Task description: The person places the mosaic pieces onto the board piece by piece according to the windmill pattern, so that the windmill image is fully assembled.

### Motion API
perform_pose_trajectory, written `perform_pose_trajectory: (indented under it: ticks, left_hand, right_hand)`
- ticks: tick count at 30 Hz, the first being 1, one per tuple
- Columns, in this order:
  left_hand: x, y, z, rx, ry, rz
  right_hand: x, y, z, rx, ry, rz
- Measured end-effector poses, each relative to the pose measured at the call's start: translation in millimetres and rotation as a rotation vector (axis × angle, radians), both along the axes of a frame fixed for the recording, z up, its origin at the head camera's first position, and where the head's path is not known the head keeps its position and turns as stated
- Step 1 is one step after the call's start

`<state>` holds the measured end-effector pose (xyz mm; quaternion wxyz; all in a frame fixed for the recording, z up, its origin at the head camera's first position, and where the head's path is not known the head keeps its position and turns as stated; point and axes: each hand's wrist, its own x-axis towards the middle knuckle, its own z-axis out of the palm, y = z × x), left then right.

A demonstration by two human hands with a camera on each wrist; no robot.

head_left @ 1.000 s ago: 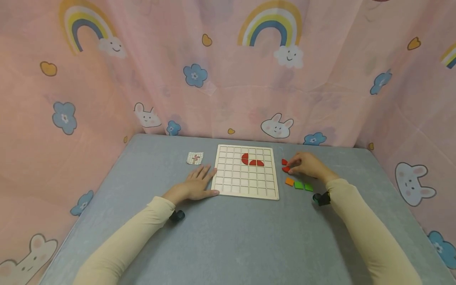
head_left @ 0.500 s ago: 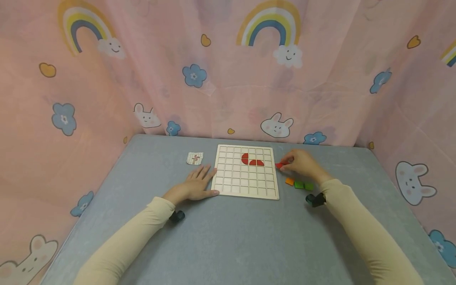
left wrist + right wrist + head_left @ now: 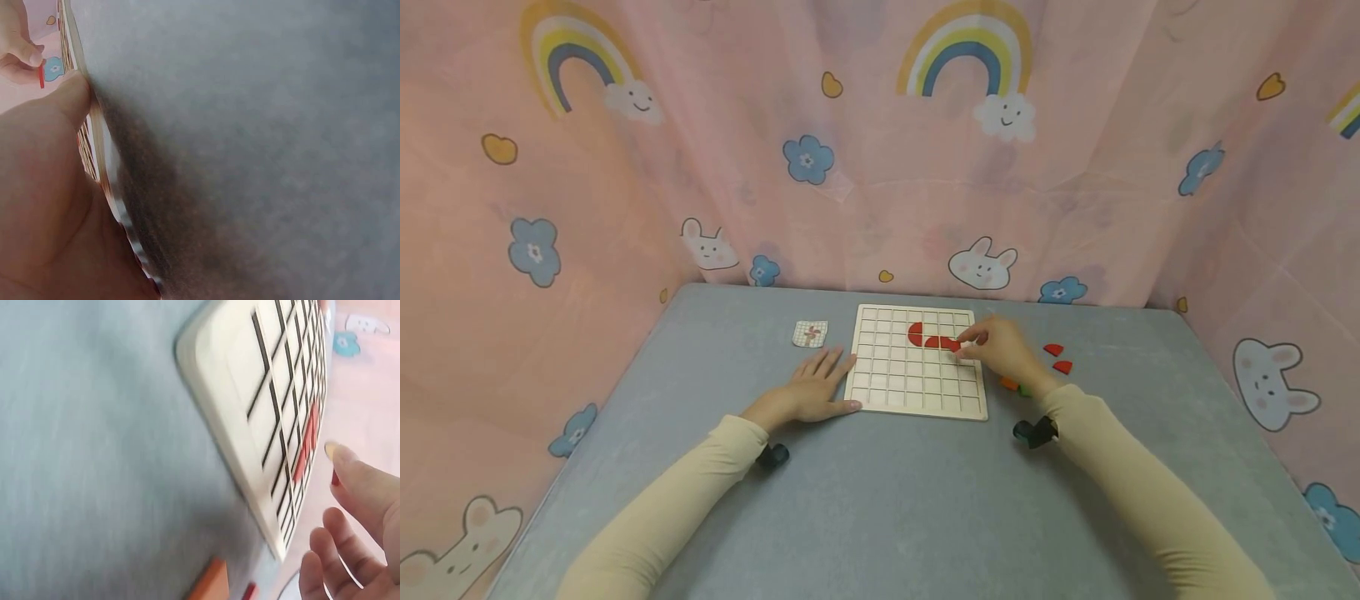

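Note:
A pale wooden board (image 3: 917,383) with a grid of square cells lies on the grey table. My left hand (image 3: 808,396) rests with spread fingers at its left edge, the thumb on the near left corner. Over the right half of the board, my right hand (image 3: 1003,350) pinches a red quarter-circle tile (image 3: 951,344) between thumb and fingers. In the left wrist view that red tile (image 3: 42,76) shows edge-on below the fingertips. Other red tiles (image 3: 915,334) sit in cells near the board's upper middle, just left of the pinched one.
Right of the board lie two loose red tiles (image 3: 1053,350), an orange tile (image 3: 1009,383) and a green tile (image 3: 1025,390) partly covered by my right arm. A small pattern card (image 3: 810,334) with a grid print lies beyond my left hand. A pink printed curtain (image 3: 880,208) surrounds the table.
My right hand has picked up a red tile from the loose ones and carried it left over the board. Two red tiles now show behind the wrist. My left hand has stayed put.

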<state>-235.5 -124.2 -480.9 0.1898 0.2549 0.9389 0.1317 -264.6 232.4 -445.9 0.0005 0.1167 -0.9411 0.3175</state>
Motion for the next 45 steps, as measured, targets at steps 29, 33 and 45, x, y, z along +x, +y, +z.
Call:
perform_pose_trajectory:
  ticks: [29,33,45]
  left_hand:
    - [3.1,2.8,4.9,-0.011,-0.015,0.030]
    - [2.4,2.5,3.5,-0.008,-0.013,0.030]
    - [-1.3,1.3,-2.7,-0.003,-0.004,0.027]
  right_hand:
    - [2.0,-79.7,-22.8,-0.091,0.072,0.027]
    - [1.5,-82.0,-23.2,-0.089,0.076,0.028]
    - [0.6,-86.7,-23.0,-0.049,0.067,0.019]
